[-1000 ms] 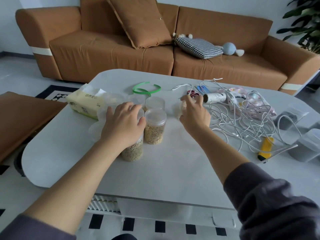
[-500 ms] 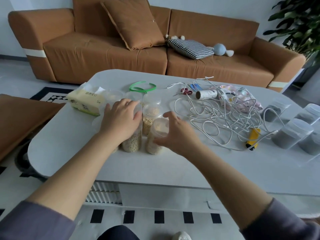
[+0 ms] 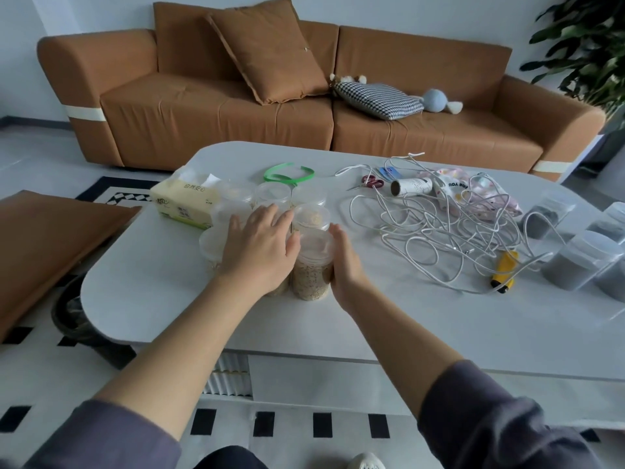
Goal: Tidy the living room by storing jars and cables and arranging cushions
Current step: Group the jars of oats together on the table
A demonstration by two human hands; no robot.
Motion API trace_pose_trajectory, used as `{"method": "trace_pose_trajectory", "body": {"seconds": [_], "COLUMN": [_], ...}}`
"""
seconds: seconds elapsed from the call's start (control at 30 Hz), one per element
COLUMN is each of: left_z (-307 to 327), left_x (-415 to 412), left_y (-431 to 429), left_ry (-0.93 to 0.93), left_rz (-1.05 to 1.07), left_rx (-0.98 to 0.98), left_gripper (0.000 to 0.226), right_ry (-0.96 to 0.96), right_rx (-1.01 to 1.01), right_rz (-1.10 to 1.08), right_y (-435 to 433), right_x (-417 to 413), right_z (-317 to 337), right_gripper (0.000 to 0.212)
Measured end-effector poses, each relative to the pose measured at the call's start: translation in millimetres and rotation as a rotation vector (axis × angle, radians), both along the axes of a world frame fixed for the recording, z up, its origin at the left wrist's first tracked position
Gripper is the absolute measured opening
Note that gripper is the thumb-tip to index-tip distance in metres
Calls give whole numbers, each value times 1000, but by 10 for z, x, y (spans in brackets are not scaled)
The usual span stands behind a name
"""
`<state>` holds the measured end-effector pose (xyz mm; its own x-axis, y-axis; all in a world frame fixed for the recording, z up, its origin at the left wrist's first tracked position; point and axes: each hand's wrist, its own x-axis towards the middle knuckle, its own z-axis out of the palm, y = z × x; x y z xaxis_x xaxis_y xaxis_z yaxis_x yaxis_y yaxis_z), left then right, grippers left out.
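Several clear lidded jars of pale grain stand grouped on the white table (image 3: 159, 299). My left hand (image 3: 258, 245) lies flat, fingers spread, over the tops of the left jars. My right hand (image 3: 345, 265) presses its straight fingers against the right side of the nearest grain jar (image 3: 311, 269). Another jar (image 3: 311, 216) stands just behind it. A tangle of white cables (image 3: 429, 231) sprawls to the right. Dark-filled jars (image 3: 575, 262) stand at the table's right end. On the sofa a brown cushion (image 3: 270, 49) leans upright and a checked cushion (image 3: 378, 99) lies flat.
A yellow tissue pack (image 3: 182, 204) sits left of the jars, a green hairband (image 3: 287, 172) behind them. Scissors (image 3: 370, 181), a cardboard tube (image 3: 411, 187), a patterned pouch (image 3: 473, 191) and a yellow utility knife (image 3: 504, 270) lie among the cables. A brown cushion (image 3: 44, 252) juts in at left.
My right hand brought a grain jar from near the cables leftward and set it against the group. Its fingers now lie straight against the jar. The left hand stayed on the jars.
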<state>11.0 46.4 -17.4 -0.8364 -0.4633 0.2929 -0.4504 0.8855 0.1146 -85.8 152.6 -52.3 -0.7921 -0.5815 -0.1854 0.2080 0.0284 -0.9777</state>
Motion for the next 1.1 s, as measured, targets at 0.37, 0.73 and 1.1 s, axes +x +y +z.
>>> {"method": "trace_pose_trajectory", "body": {"seconds": [0.37, 0.73, 1.1], "left_z": [76, 194, 64], "left_x": [7, -110, -606], "left_y": [-113, 141, 1222], "left_ry": [30, 133, 403], "left_rz": [-18, -94, -512], "left_rx": [144, 145, 183], "left_gripper": [43, 43, 22], "right_ry": [47, 65, 230], "right_rx": [-69, -46, -108], "right_rz": [-6, 101, -208], "right_y": [-128, 193, 1623], "right_x": [-98, -211, -375], "right_z": [-74, 107, 391], "right_gripper": [45, 55, 23]}}
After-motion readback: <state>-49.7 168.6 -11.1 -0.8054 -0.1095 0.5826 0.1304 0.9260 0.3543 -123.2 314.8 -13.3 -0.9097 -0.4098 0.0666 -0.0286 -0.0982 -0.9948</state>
